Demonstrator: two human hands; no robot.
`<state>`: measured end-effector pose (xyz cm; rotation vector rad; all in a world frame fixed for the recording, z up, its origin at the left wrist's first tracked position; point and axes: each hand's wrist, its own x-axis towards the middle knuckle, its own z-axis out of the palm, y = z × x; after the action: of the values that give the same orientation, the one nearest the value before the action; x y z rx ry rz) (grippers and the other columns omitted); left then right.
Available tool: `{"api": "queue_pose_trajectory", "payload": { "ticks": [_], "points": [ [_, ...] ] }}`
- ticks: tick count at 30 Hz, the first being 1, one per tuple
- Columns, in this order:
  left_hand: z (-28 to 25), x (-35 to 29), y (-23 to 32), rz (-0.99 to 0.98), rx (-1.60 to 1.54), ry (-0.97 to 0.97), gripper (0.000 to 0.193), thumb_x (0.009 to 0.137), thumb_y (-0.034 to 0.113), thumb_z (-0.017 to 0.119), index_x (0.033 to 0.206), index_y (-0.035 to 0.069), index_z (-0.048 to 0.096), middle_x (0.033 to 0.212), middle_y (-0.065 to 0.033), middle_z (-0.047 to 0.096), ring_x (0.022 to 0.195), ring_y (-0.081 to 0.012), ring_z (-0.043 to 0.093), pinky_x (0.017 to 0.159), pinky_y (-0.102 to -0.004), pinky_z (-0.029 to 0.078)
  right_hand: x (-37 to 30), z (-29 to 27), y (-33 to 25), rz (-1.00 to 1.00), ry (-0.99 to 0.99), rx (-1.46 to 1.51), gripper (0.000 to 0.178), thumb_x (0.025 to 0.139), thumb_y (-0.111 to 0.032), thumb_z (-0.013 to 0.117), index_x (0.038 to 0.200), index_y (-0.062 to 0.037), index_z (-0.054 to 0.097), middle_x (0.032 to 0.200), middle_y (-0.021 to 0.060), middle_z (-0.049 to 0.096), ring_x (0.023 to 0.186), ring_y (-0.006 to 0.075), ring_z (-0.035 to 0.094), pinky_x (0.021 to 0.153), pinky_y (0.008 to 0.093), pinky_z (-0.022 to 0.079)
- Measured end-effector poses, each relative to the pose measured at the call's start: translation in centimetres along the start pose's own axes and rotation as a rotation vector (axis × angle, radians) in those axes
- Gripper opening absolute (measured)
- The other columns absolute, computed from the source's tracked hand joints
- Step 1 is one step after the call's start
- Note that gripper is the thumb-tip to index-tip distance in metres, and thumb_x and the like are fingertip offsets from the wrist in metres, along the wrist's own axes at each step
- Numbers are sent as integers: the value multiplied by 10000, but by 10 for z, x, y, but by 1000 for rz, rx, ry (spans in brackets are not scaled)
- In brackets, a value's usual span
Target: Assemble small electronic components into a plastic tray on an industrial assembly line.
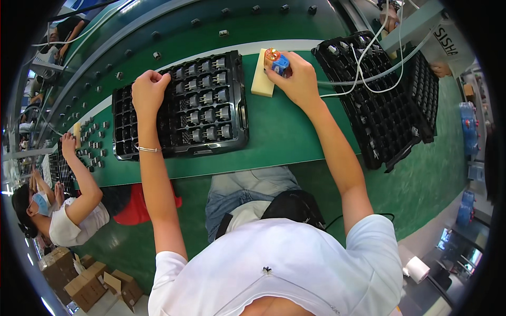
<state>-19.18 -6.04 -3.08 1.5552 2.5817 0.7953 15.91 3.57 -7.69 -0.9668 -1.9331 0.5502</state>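
Note:
My left hand point(149, 90) hovers over a black compartment tray point(243, 138), its thumb and fingers pinched together; what they hold, if anything, is hidden. In the tray's right part stand rows of small dark-grey cylindrical parts point(210, 98) with metal pins, while the left part shows mostly bare pockets. Farther right, my right hand point(298, 79) grips a small blue-and-orange object point(277, 62) with a shiny top, whose kind I cannot make out. It is held over the right edge of a cream-coloured rectangular block point(262, 84) on the green bench point(284, 129).
More black trays point(377, 100) lie at the right, crossed by white cables point(363, 73) and a clear tube. Loose small parts point(92, 142) dot the bench at the left, where a person in a mask point(63, 210) works. Across the bench, another person's hand point(390, 18) shows at top right.

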Motion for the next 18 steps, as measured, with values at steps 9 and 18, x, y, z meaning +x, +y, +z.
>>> {"api": "queue_pose_trajectory", "payload": {
  "ticks": [9,18],
  "points": [
    [-1,-4,19,-71,181,43,453,804,496,728,806,43,712,732,-103,694,727,-293,680,694,-386,518,-2,-1,1,13,-2,-13,434,766,-241,806,1090,23,687,837,73,635,611,154,549,578,293,472],
    [1,-4,8,-55,-53,48,431,794,429,765,754,21,633,660,-83,616,635,-217,599,641,-350,474,8,1,-3,-23,-22,-7,414,757,-235,798,1077,5,692,856,83,653,655,160,594,641,299,509]
  ]
}}
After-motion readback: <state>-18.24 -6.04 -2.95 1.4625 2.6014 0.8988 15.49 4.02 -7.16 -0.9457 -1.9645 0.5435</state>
